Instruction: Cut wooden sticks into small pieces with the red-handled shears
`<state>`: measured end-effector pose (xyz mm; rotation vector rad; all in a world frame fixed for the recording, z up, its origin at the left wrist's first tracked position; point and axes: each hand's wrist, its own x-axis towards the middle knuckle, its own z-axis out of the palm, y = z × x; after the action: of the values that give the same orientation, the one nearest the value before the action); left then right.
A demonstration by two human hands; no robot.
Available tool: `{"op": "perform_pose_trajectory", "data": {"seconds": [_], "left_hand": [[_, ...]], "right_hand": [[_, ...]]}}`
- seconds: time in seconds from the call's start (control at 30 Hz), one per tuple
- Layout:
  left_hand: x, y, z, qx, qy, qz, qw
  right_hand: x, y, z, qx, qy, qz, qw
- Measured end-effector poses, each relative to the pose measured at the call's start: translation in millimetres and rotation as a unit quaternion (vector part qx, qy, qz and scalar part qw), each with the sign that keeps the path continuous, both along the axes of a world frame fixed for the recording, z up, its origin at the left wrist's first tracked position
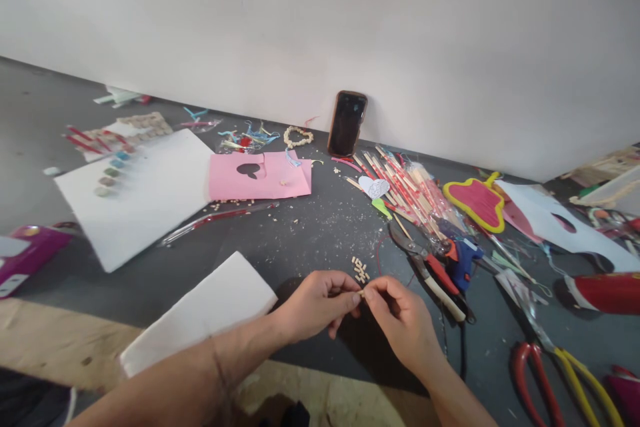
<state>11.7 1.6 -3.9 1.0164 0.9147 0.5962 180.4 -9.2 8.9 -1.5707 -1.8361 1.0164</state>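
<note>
My left hand (pixel 323 300) and my right hand (pixel 400 320) meet over the front of the dark table. Their fingertips pinch a small pale wooden piece (pixel 361 293) between them, mostly covered by the fingers. Just beyond the fingertips lies a little heap of short cut wooden pieces (pixel 360 269). Pliers (pixel 420 260) with red and pale handles rest to the right of my right hand. A white foam board (pixel 205 313) lies left of my left hand, partly behind my forearm.
Chopsticks in red-and-white paper (pixel 400 187) and a blue glue gun (pixel 466 263) lie at right. Scissors (pixel 537 347) with red and yellow handles are nearer. A phone (pixel 347 123) leans on the wall. Pink paper (pixel 260 175) and a white sheet (pixel 145 193) lie left.
</note>
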Motion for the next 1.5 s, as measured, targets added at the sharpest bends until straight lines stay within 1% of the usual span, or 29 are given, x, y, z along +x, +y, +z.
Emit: {"op": "perform_pose_trajectory", "data": {"seconds": [0.23, 0.5, 0.8, 1.1, 1.33, 1.5], "left_hand": [[0.8, -1.4, -4.2, 0.011, -0.011, -0.004, 1.000], [1.0, -1.2, -5.4, 0.015, -0.010, -0.005, 1.000], [0.8, -1.1, -3.9, 0.019, -0.008, -0.005, 1.000], [0.6, -2.1, -6.3, 0.014, -0.013, -0.006, 1.000], [1.0, -2.1, -3.1, 0.015, -0.003, -0.008, 1.000], [1.0, -1.2, -2.9, 0.010, -0.003, -0.008, 1.000]], "right_hand": [[0.6, -0.6, -2.3, -0.001, -0.001, 0.001, 1.000], [-0.2, -1.7, -0.2, -0.007, 0.000, -0.007, 1.000], [-1.0, -2.2, -0.4, -0.018, 0.007, -0.007, 1.000], [-2.5, 0.0, 1.1, -0.012, 0.002, -0.011, 1.000], [-3.5, -1.4, 4.0, -0.010, 0.006, -0.012, 1.000], [-2.4, -1.8, 2.6, -0.008, 0.005, -0.011, 1.000]]}}
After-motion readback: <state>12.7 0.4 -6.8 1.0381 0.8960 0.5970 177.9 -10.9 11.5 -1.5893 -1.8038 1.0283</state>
